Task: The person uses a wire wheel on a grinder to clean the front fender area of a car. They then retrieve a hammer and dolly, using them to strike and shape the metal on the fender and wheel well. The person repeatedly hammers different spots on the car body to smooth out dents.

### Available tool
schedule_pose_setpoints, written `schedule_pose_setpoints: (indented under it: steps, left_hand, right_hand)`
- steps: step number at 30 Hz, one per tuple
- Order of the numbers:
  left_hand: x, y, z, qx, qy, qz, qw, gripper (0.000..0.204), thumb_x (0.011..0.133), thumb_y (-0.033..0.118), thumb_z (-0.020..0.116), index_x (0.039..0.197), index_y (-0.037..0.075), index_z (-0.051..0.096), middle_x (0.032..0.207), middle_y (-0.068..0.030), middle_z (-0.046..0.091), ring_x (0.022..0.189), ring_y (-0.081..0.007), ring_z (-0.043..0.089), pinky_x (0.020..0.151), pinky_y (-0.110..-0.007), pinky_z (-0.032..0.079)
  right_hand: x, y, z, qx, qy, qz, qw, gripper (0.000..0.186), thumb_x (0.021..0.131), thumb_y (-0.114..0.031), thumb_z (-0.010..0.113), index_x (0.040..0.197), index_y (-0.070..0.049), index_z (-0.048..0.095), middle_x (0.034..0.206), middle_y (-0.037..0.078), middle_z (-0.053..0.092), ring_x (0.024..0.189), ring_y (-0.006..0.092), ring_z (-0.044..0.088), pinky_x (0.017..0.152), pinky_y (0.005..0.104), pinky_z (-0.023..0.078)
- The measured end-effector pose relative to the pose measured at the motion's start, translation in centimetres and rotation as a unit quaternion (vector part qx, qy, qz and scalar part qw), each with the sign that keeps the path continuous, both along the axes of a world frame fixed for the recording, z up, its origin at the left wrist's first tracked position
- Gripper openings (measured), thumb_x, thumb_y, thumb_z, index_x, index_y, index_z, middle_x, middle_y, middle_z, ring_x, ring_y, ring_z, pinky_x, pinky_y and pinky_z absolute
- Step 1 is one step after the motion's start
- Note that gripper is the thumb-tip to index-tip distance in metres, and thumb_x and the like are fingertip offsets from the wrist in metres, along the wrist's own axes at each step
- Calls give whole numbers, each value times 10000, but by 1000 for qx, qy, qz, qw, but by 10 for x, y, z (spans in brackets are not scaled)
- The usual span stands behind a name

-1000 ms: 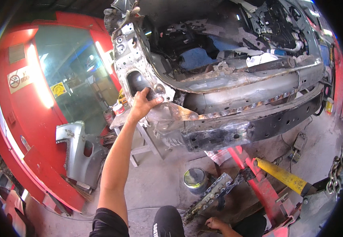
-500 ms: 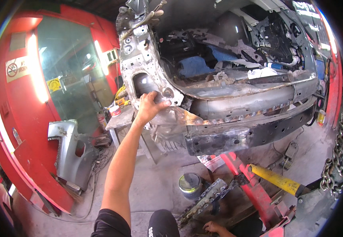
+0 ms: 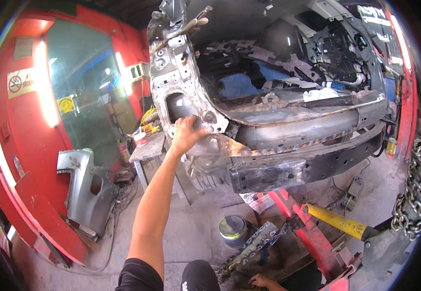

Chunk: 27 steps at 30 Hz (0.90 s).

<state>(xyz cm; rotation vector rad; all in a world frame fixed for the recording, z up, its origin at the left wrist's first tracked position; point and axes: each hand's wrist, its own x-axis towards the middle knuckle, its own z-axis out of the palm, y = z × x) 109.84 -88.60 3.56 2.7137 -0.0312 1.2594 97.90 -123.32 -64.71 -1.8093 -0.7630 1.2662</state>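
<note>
Our left hand point(image 3: 187, 134) grips the bare panel point(image 3: 181, 92) of the stripped car shell, fingers curled over the edge just below its oval hole. Right hand point(image 3: 261, 280) sits low at the frame's bottom edge, near the floor; grip unclear. Below the shell: tin can point(image 3: 233, 229), red jack point(image 3: 312, 237), yellow handle point(image 3: 339, 223). Small table point(image 3: 147, 148) stands left of our arm.

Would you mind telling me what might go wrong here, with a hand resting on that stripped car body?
1. The left hand grips the bare, rusty metal car shell beside a jagged cut-out; ragged edges could cut bare fingers.
2. The right hand rests low beside the toothed grey metal clamp and red steel pulling frame; it might get pinched.
3. The hanging steel chain could swing.
</note>
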Motion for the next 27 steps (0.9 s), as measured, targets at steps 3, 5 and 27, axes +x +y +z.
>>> schedule_pose_setpoints:
  steps: [3,5,27]
  left_hand:
    - [0,0,0,10,-2,11,1000,898,722,658,810,1227,-62,627,1128,-273,622,1129,-408,551,1001,-477,440]
    - [0,0,0,5,-6,6,1000,897,719,663,808,1219,-61,630,1122,-273,625,1124,-405,552,998,-477,441]
    - [-2,-3,0,36,-22,-3,999,855,746,632,795,1192,-80,640,1129,-218,664,1113,-386,551,1005,-467,431]
  right_hand:
    - [-11,-1,27,12,-72,-35,997,316,877,-78,599,1160,-60,738,957,156,759,765,267,715,702,438,581]
    - [-18,-2,44,11,-114,-49,992,324,858,-40,571,1138,-35,734,972,191,750,765,312,708,711,478,573]
    - [-30,-6,70,-35,-173,-24,984,393,840,43,521,1162,-32,734,1053,191,739,909,339,698,793,491,565]
